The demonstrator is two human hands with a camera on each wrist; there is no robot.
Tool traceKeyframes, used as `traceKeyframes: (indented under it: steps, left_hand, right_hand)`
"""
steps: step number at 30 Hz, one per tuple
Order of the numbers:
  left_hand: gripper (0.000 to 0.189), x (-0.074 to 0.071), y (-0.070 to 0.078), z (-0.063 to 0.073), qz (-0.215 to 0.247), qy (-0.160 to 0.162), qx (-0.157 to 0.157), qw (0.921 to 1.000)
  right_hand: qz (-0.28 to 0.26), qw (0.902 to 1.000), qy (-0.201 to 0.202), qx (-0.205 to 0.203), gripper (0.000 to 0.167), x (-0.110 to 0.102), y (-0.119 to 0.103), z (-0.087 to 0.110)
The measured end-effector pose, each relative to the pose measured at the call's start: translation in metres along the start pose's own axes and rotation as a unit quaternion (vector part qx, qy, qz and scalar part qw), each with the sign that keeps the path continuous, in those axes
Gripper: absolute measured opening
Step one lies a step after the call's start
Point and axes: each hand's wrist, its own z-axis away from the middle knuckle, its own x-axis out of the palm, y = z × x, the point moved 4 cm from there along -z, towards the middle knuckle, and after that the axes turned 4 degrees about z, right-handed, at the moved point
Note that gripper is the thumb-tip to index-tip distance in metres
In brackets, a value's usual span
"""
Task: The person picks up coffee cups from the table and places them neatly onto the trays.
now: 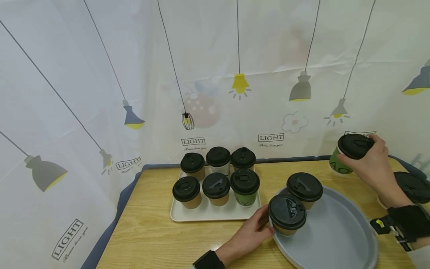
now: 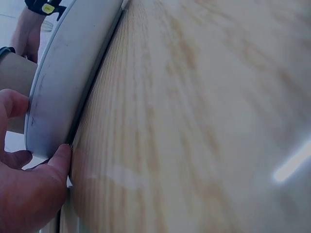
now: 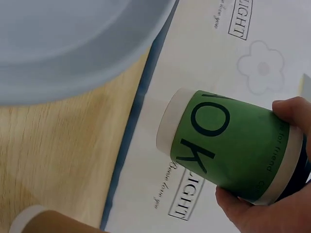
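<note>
A green paper coffee cup with a black lid (image 1: 356, 146) is gripped near its lid by my right hand (image 1: 376, 170). Dark letters show on its green side (image 3: 228, 141), and it appears lifted off the table. My left hand (image 1: 246, 233) holds the rim of the round grey tray (image 1: 339, 239), thumb low on the edge in the left wrist view. Right beside those fingers, a brown cup with a black lid (image 1: 287, 213) stands at the tray's left side. Another lidded brown cup (image 1: 304, 186) stands just behind it on the tray.
Left of the round tray lies a white rectangular tray (image 1: 215, 215) bearing several black-lidded cups in two rows. Another black-lidded cup (image 1: 411, 185) is partly hidden behind my right wrist. A printed cloth (image 1: 215, 74) hangs along the wooden table's (image 1: 151, 231) back edge.
</note>
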Motion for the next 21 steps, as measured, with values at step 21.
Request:
traceKeyframes:
  steps: [21]
  left_hand:
    - [0.067,0.0,0.0,0.001,0.001,0.005,-0.001,1.0]
  right_hand:
    - [0.062,0.9974,0.001,-0.037,0.112,-0.017,-0.01,0.046]
